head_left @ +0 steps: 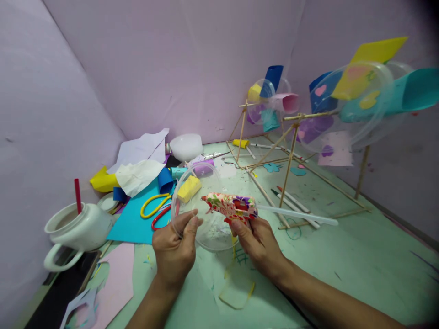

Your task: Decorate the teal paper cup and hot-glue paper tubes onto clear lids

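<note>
Right hand point(263, 247) grips floral glue gun point(228, 208); green scribbles point(242, 256) unreadable.

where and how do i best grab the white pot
Likely its curved handle, from the near side: it juts that way from the white pot, an open loop to hook. The red stick stands up in the pot, so coming from above seems worse.

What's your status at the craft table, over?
Left hand: holding clear plastic disc at its edge. Right hand: gripping patterned glue gun, nozzle towards left hand. Red-handled scissors close beyond left hand.
</note>
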The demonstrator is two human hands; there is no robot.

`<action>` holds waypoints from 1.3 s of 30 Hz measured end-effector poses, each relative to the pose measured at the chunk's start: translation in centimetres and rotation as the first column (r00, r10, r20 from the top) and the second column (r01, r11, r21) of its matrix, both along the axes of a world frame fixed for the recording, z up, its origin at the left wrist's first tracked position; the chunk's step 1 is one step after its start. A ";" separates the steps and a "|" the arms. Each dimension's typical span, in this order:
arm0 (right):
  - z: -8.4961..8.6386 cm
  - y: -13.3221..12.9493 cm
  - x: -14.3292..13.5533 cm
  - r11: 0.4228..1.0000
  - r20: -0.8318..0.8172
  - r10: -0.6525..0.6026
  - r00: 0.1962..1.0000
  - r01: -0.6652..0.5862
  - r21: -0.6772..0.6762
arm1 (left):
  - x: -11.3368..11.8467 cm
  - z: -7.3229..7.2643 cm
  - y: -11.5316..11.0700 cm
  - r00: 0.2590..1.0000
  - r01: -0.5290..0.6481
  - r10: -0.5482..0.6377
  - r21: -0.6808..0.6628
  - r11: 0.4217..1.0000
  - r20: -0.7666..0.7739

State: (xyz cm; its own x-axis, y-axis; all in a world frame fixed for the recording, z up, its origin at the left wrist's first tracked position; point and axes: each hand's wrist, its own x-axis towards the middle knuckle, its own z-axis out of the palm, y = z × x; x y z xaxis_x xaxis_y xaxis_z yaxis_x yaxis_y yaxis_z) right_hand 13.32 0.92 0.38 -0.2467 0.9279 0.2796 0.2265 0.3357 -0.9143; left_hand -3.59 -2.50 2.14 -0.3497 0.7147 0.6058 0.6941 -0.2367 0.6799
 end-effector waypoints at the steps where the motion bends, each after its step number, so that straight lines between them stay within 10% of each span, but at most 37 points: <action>1: 0.1 0.0 0.0 1.000 -0.002 -0.002 1.000 0.002 -0.002 | 0.0 0.0 0.0 1.000 0.000 0.000 -0.003 1.000 0.003; 8: 0.0 0.1 0.3 1.000 -0.029 0.016 0.999 -0.016 -0.008 | -0.4 -0.2 0.1 0.975 -0.007 0.022 -0.066 0.998 0.223; 12: -0.3 1.5 1.1 0.997 -0.150 -0.020 0.988 0.008 -0.076 | -2.0 0.5 1.0 0.810 -0.023 0.119 -0.171 0.985 0.574; 18: -0.3 3.9 1.4 0.910 0.072 -0.328 0.942 0.335 -0.244 | -2.4 0.6 1.7 0.652 0.339 0.073 -0.376 0.862 0.755; 22: 0.0 4.2 0.8 0.925 0.077 -0.284 0.956 0.294 -0.241 | -1.8 -0.4 1.8 0.765 0.323 0.106 -0.521 0.790 0.635; 26: 0.2 4.2 0.5 0.902 0.031 -0.316 0.948 0.310 -0.301 | -2.1 -0.7 1.8 0.986 0.079 0.032 -0.628 0.774 0.164; 30: 0.1 4.3 0.5 0.890 0.043 -0.330 0.943 0.326 -0.318 | -2.0 -0.5 1.3 0.956 -0.234 0.048 -0.655 0.718 -0.289; 39: -0.4 4.3 0.5 0.881 -0.022 -0.336 0.942 0.306 -0.360 | -1.7 -0.5 1.1 0.998 0.044 -0.064 -0.704 0.709 -0.002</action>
State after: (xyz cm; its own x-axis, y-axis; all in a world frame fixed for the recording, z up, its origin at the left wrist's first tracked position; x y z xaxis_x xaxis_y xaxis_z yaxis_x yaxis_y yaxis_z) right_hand 13.83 5.24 0.01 0.0912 0.9935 -0.0674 0.1878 -0.0837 -0.9786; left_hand -5.34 -1.41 1.65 -0.2895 0.9545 -0.0719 0.7137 0.2652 0.6483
